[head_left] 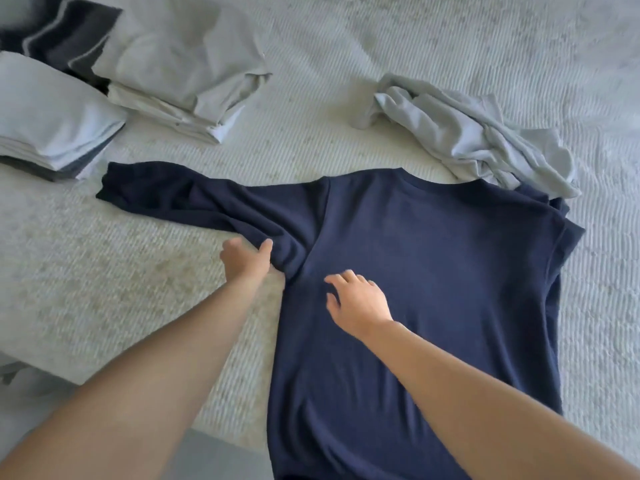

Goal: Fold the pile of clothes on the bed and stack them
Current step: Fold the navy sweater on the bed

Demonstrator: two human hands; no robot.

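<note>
A navy long-sleeved shirt (433, 271) lies spread flat on the bed, collar away from me, its left sleeve stretched out toward the left. My left hand (247, 259) pinches the cloth at the left armpit, thumb on top. My right hand (356, 301) rests on the shirt's body just right of that spot, fingers spread and lightly bent. The shirt's right sleeve is tucked under at the right edge. A crumpled light grey garment (467, 133) lies unfolded beyond the collar, touching the shirt's right shoulder.
Folded stacks sit at the upper left: a pale blue and grey stack (52, 123), a light grey stack (180, 74), and a dark striped piece (62, 29). The white ribbed bedspread (381, 46) covers the bed. The bed's near edge runs at lower left.
</note>
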